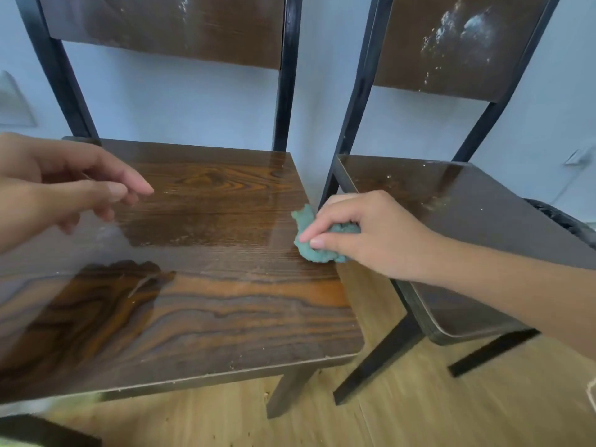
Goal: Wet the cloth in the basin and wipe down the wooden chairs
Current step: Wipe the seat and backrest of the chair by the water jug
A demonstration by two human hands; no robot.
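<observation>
Two wooden chairs with black frames stand side by side against a pale wall. On the left chair's seat (200,279), which looks glossy and partly wet, my right hand (364,237) presses a crumpled teal cloth (314,245) near the right edge. My left hand (64,185) hovers over the seat's left side, fingers apart and holding nothing. The right chair's seat (467,227) carries pale specks and dust. White smears mark its backrest (458,43). No basin is in view.
A narrow gap separates the two seats. Light wooden floor (403,414) shows below and between the chair legs. The left chair's backrest (167,24) rises ahead. A dark rounded object (567,221) sits behind the right chair at the frame's right edge.
</observation>
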